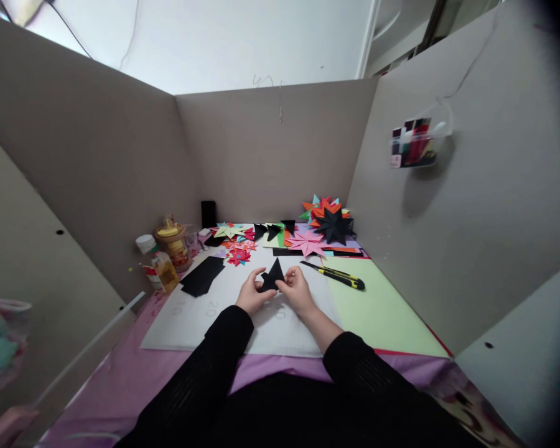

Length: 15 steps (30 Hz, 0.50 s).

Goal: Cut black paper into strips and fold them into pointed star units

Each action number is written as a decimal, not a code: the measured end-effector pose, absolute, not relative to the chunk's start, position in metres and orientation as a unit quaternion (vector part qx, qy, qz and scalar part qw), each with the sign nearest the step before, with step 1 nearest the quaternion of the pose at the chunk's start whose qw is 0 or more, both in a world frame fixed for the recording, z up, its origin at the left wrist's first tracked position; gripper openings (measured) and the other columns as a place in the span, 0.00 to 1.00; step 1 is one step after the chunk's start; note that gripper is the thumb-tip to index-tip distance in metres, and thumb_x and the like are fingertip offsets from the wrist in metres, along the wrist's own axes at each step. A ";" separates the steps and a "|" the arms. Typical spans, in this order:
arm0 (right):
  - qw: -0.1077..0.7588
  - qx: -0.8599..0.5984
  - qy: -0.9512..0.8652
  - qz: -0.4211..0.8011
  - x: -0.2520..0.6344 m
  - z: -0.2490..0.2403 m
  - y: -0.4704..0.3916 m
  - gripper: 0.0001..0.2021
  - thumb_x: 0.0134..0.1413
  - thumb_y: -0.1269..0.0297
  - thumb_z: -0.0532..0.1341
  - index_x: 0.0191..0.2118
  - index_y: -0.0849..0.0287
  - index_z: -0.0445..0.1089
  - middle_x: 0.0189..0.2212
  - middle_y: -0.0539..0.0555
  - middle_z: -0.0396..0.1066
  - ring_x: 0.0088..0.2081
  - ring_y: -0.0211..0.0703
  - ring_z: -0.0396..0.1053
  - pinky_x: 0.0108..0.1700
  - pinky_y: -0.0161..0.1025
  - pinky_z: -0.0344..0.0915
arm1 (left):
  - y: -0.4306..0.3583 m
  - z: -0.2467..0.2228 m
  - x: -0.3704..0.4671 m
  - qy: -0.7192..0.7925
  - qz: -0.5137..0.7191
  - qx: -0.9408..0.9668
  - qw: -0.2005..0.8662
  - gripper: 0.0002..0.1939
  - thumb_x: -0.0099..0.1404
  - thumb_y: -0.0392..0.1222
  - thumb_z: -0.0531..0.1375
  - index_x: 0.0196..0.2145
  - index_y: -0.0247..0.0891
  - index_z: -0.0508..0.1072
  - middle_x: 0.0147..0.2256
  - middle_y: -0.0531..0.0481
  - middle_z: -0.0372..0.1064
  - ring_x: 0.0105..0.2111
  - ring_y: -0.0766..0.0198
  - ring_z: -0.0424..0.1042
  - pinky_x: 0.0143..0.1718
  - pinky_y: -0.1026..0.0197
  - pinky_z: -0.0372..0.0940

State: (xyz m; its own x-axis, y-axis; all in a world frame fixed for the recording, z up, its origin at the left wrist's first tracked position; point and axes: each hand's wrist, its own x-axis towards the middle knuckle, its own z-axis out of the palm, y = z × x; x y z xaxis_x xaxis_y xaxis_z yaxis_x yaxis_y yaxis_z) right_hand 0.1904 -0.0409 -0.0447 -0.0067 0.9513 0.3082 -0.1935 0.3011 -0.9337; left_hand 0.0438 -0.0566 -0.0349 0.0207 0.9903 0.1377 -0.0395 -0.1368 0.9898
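A folded black paper piece (274, 277) with a pointed top is held between my two hands above the white sheet. My left hand (252, 292) grips its lower left side, thumb at the bottom edge. On its right side, my right hand (297, 290) pinches the paper with thumb and fingers. Black paper sheets (203, 276) lie to the left of my hands. A black and yellow cutter knife (338, 275) rests to the right, its tip near the pink paper star (307, 243). Behind my hands are small folded black pieces (273, 231).
Several coloured paper stars and a black star (335, 226) are at the back right. Red paper flowers (239, 253) lie back left. Jars and a bottle (166, 270) stand at the left edge. A pale green sheet (387, 305) covers the right side.
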 end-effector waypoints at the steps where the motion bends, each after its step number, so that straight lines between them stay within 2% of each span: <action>1: 0.605 -0.354 -0.534 0.474 0.190 -0.044 -0.042 0.17 0.40 0.65 0.63 0.32 0.53 0.52 0.18 0.40 0.59 0.19 0.36 0.62 0.24 0.34 0.60 | -0.057 -0.035 0.044 0.448 0.527 0.531 0.489 0.35 0.41 0.38 0.70 0.48 0.37 0.65 0.18 0.58 0.67 0.15 0.69 0.64 0.19 0.68 0.55; 4: 0.592 -0.342 -0.541 0.490 0.189 -0.043 -0.043 0.20 0.38 0.65 0.65 0.36 0.53 0.54 0.20 0.42 0.64 0.21 0.37 0.65 0.26 0.35 0.62 | -0.056 -0.035 0.043 0.447 0.519 0.524 0.507 0.31 0.43 0.41 0.69 0.45 0.36 0.65 0.18 0.57 0.68 0.14 0.69 0.64 0.17 0.69 0.54; 8: 0.572 -0.331 -0.546 0.515 0.191 -0.045 -0.040 0.19 0.38 0.62 0.66 0.39 0.55 0.60 0.21 0.45 0.67 0.24 0.39 0.67 0.30 0.37 0.64 | -0.053 -0.034 0.040 0.443 0.529 0.504 0.519 0.26 0.46 0.44 0.68 0.42 0.36 0.64 0.21 0.52 0.72 0.19 0.66 0.69 0.19 0.68 0.58; 12: 0.564 -0.338 -0.542 0.523 0.194 -0.048 -0.037 0.12 0.42 0.56 0.63 0.33 0.57 0.66 0.23 0.48 0.69 0.23 0.38 0.66 0.29 0.36 0.63 | -0.052 -0.035 0.039 0.440 0.527 0.497 0.531 0.25 0.45 0.44 0.68 0.39 0.35 0.65 0.22 0.51 0.72 0.18 0.65 0.69 0.18 0.68 0.57; 15: 0.553 -0.345 -0.549 0.523 0.195 -0.049 -0.037 0.11 0.43 0.56 0.63 0.28 0.58 0.67 0.20 0.48 0.68 0.21 0.36 0.63 0.26 0.35 0.60 | -0.053 -0.035 0.040 0.432 0.523 0.501 0.537 0.24 0.45 0.42 0.69 0.38 0.35 0.65 0.22 0.52 0.72 0.18 0.66 0.69 0.18 0.68 0.58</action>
State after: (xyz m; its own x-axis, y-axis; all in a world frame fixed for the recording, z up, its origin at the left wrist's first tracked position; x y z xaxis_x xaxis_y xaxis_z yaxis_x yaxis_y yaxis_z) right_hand 0.1946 -0.0371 -0.0492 -0.1510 0.9574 0.2461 -0.1993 0.2143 -0.9562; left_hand 0.0400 -0.0534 -0.0350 0.0793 0.9950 0.0600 -0.1289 -0.0494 0.9904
